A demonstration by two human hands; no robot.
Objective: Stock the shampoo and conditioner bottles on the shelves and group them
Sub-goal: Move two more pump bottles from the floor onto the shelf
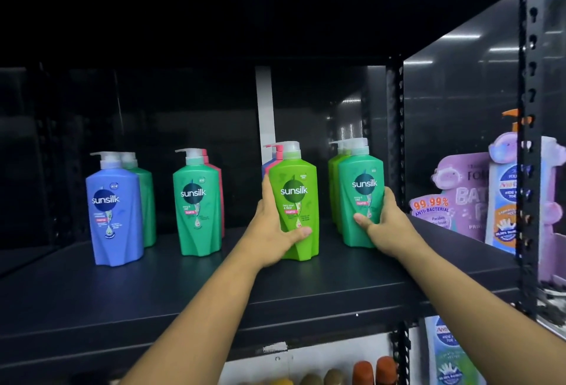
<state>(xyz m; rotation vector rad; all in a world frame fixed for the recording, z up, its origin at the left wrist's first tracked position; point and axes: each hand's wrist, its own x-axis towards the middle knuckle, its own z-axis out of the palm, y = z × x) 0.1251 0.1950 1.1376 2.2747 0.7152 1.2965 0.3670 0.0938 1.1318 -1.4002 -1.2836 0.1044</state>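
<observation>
Two hands are busy, one bottle apiece. The left hand (pixel 275 228) wraps the lower body of a lime-green bottle (pixel 298 200), thumb across the front under the label and fingers round its left side. The right hand (pixel 382 225) grips a teal bottle (pixel 363 188) from its right side, thumb also on the front. Both bottles stand upright on the dark shelf (pixel 214 292), near each other but apart, in its right half.

These look like full pump bottles of stiff, glossy plastic, so I would expect them to be fairly heavy and a little slippery. The narrowed lower body, where the hands already sit, seems the sound place to hold. The pump head on top is likely to swivel and is a poor handle.

Behind the lime-green bottle a pink pump (pixel 277 151) and part of a blue one peek out. More lime-green bottles (pixel 333 182) stand behind the teal one. Further left is a second teal bottle (pixel 196 207) with a pink bottle (pixel 221 182) behind it, then a blue bottle (pixel 113 213) fronting another teal one. With colours mixed like this, the grouping looks unfinished. Past the upright post (pixel 395 139) on the right stand purple bath products (pixel 459 200).
</observation>
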